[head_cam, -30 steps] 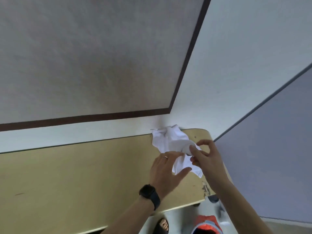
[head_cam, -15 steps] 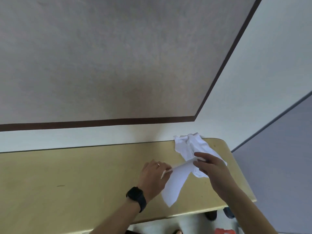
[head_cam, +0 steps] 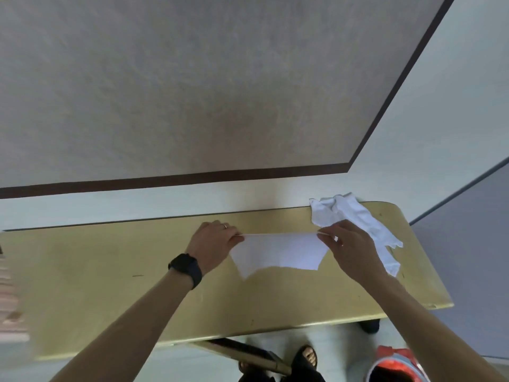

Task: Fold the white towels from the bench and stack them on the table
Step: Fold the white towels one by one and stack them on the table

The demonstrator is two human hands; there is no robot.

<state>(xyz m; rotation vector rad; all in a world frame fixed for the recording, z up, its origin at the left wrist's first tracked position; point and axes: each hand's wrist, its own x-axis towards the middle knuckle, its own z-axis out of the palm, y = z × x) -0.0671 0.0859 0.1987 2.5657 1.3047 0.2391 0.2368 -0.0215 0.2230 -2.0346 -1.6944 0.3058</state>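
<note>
A white towel (head_cam: 278, 252) hangs stretched flat just above the yellow wooden bench (head_cam: 110, 271). My left hand (head_cam: 213, 244), with a black watch on its wrist, pinches the towel's upper left corner. My right hand (head_cam: 348, 248) pinches its upper right corner. The lower edge droops onto the bench top. A crumpled heap of white towels (head_cam: 352, 216) lies at the bench's far right end, partly behind my right hand.
A wall with a dark brown stripe (head_cam: 192, 177) runs behind the bench. A grey panel (head_cam: 468, 230) stands to the right. Below the bench's front edge are sandalled feet (head_cam: 305, 359) and a red and white object (head_cam: 394, 368). A blurred pale object (head_cam: 8, 299) sits at the left edge.
Both hands drew one towel out of the heap to the left and pulled it apart; it went from bunched, to a dangling strip, to a flat spread sheet.
</note>
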